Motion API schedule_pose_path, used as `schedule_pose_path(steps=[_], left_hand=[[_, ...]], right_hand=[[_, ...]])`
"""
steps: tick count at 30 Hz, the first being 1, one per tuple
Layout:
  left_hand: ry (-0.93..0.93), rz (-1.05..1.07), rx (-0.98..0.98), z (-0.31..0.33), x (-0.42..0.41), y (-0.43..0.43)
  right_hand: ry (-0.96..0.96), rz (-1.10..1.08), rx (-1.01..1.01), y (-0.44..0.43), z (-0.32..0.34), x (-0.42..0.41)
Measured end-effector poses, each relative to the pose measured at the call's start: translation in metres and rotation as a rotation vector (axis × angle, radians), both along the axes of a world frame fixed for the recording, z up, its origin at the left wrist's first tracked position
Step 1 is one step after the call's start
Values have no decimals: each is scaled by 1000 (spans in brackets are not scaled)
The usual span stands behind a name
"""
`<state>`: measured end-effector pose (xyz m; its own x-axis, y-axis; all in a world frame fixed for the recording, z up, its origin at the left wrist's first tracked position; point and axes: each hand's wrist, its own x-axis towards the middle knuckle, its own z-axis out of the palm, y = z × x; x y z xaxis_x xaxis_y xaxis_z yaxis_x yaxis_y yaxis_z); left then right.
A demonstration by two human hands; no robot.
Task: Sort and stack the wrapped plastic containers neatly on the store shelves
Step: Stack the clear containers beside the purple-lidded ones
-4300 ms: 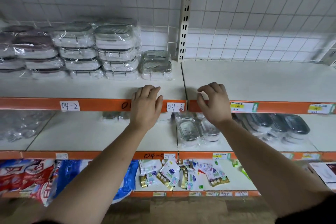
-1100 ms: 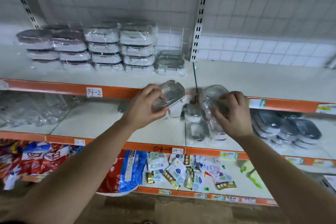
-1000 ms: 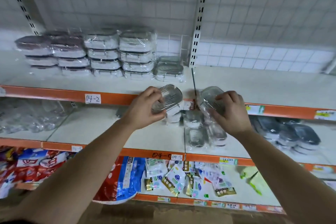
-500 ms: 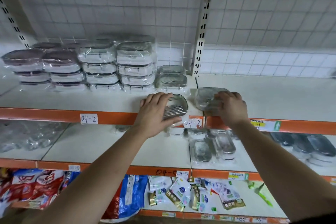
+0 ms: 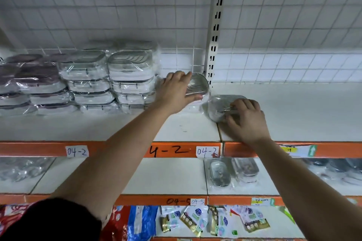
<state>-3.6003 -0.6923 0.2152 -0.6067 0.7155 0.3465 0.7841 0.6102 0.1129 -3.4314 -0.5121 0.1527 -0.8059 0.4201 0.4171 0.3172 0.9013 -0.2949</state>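
My left hand (image 5: 176,92) grips a small wrapped container (image 5: 196,86) with a ribbed grey lid, held on top of the small stack at the back of the top shelf (image 5: 184,129), right of the tall stacks of wrapped containers (image 5: 109,82). My right hand (image 5: 245,121) rests with curled fingers on a second small wrapped container (image 5: 221,105), which lies flat on the same shelf just right of the divider seam. Most of the small stack under my left hand is hidden.
A white slotted upright (image 5: 214,41) stands behind the containers against the wire-grid back. Darker-lidded stacks (image 5: 25,82) fill the far left. The shelf below holds two small wrapped containers (image 5: 231,172) and dark-lidded ones (image 5: 337,168); packets (image 5: 195,219) lie on the lowest shelf.
Both hands rose from the middle shelf with one container each. The left one moved back onto the small stack; the right one was set down on the top shelf.
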Motion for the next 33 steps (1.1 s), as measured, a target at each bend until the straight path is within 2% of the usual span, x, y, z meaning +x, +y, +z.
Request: schedule_pose_path(steps=[4, 9, 12, 19, 27, 33], left_hand=[[-36, 40, -98, 9, -31, 29], [-276, 137, -149, 17, -77, 46], [-307, 127, -197, 21, -91, 56], [-297, 65, -126, 16, -102, 62], [-31, 89, -51, -4, -57, 53], [63, -45, 226, -28, -11, -3]], right_hand=[[-1, 15, -4, 3, -2, 0], [30, 38, -10, 6, -4, -2], [45, 52, -9, 7, -5, -2], [67, 45, -65, 8, -6, -2], [-15, 14, -195, 8, -2, -1], [-11, 1, -172, 9, 0, -1]])
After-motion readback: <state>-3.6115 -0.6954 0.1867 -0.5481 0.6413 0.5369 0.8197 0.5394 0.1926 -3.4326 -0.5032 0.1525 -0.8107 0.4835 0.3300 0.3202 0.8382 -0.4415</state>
